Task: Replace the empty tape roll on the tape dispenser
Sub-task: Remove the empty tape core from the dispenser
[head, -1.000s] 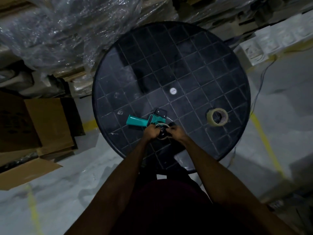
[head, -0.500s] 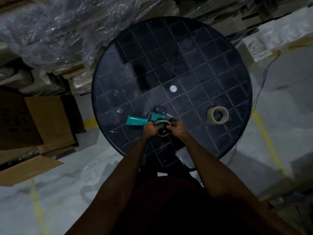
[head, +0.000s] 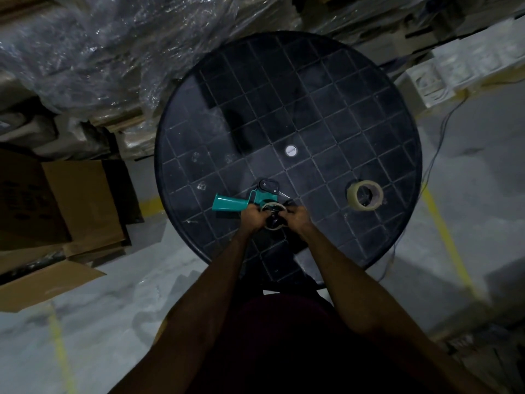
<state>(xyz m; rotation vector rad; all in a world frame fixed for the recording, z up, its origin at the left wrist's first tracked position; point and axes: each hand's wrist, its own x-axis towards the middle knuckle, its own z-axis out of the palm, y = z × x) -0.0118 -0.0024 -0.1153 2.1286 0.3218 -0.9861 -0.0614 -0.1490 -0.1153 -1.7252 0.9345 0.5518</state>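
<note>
A round black tabletop (head: 326, 89) with a grid pattern is filling the middle of the view, and a person is leaning over its six o'clock edge with both forearms reaching in. The teal tape dispenser (head: 241, 202) is lying on the tabletop toward seven o'clock of the white centre cap (head: 291, 151), its handle pointing out to nine o'clock and its black head sitting at twelve o'clock of the hands. The left hand (head: 253, 218) is curling its fingers round the near side of the empty tape roll (head: 273, 216), which is sitting on the dispenser's hub, while the right hand (head: 297, 218) is gripping the same roll from its three o'clock side. The two hands are almost touching across the roll; the dim light is hiding how each finger lies. A fresh roll of clear tape (head: 365, 195) is lying flat on the tabletop at three o'clock of the hands, well apart from them. Cardboard boxes (head: 76, 200) are standing on the floor at nine o'clock, and plastic-wrapped goods (head: 93, 49) are piled at eleven o'clock.
</note>
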